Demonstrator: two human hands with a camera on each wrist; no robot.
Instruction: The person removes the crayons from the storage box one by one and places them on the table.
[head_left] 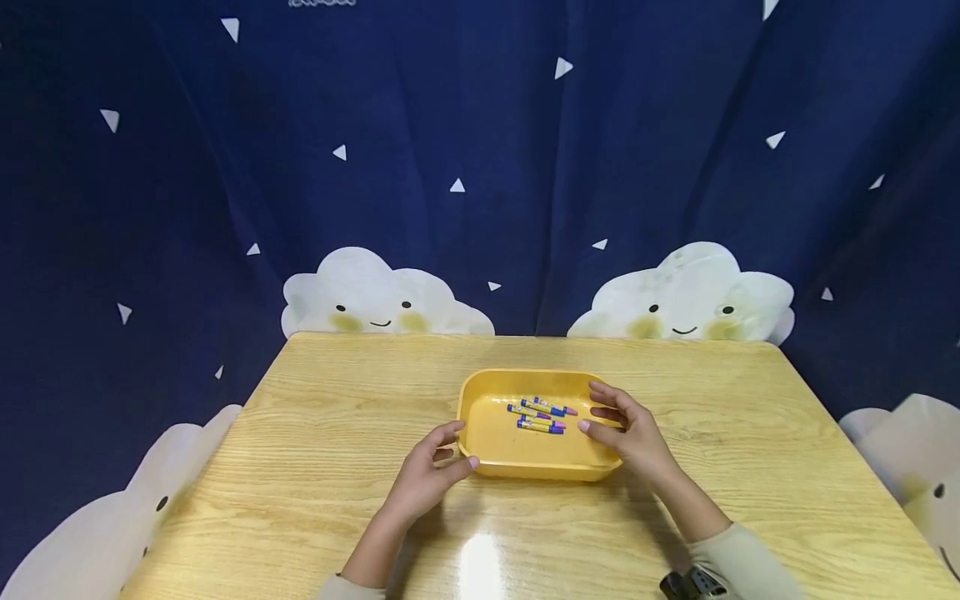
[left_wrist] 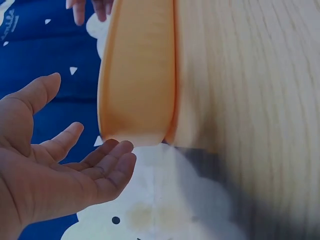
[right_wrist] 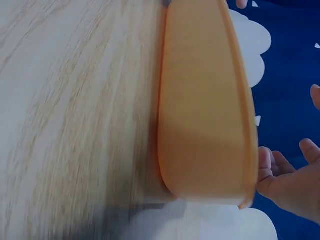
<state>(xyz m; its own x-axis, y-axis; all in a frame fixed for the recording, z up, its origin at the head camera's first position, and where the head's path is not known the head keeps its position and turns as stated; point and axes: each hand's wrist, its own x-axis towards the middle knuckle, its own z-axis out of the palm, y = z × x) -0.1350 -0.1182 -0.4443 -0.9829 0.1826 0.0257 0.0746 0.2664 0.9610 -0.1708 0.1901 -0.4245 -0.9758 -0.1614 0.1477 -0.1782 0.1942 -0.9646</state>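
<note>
Fingers of the left hand (head_left: 422, 483) are loosely bent and parted, their tips at the left end of the yellow tray (head_left: 543, 471), with the thumb by its near corner; those of the right hand (head_left: 636, 429) spread about the right end, the thumb well apart from them and over the interior; neither hand seems closed round the tray, though whether every fingertip touches it I cannot tell. It appears to sit flat on the wooden table (head_left: 360, 417), between the hands, so the table probably bears its weight; crayons (head_left: 538, 426) lie loosely grouped on its floor, where raised walls likely keep them from rolling off; both forearms angle inward toward the tray, a dark strapped device (head_left: 696, 582) at the right sleeve (head_left: 746, 562).
</note>
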